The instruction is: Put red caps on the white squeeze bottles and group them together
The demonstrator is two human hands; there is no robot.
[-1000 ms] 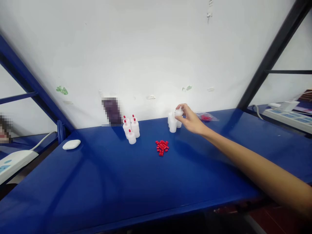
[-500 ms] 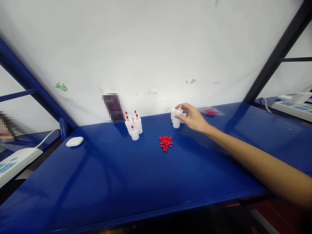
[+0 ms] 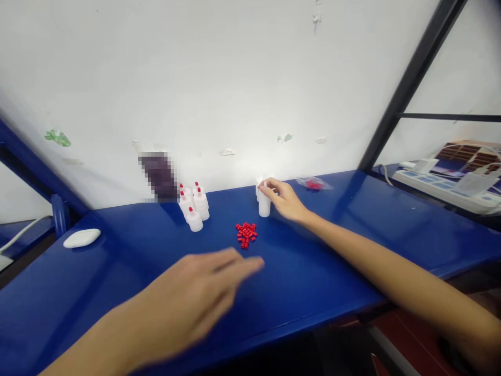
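My right hand (image 3: 284, 198) pinches a white squeeze bottle (image 3: 264, 207) near its top; the bottle is upright, and other white bottles (image 3: 259, 183) stand partly hidden behind it. My left hand (image 3: 195, 292), slightly blurred, hovers over the near part of the blue table with its fingers stretched out and nothing in them. Just beyond its fingertips lies a pile of small red caps (image 3: 246, 233). To the left of the pile stands a group of several white bottles with red tips (image 3: 194, 220).
A clear plastic bag with red pieces (image 3: 314, 184) lies by the wall at the right. On the left of the blue table (image 3: 313, 282) rests a white rounded object (image 3: 82, 238). A white power strip (image 3: 442, 190) sits beyond the dark post (image 3: 391, 115).
My left hand has come into view from the lower left. The right hand keeps its hold on the bottle. The view has turned somewhat to the right.
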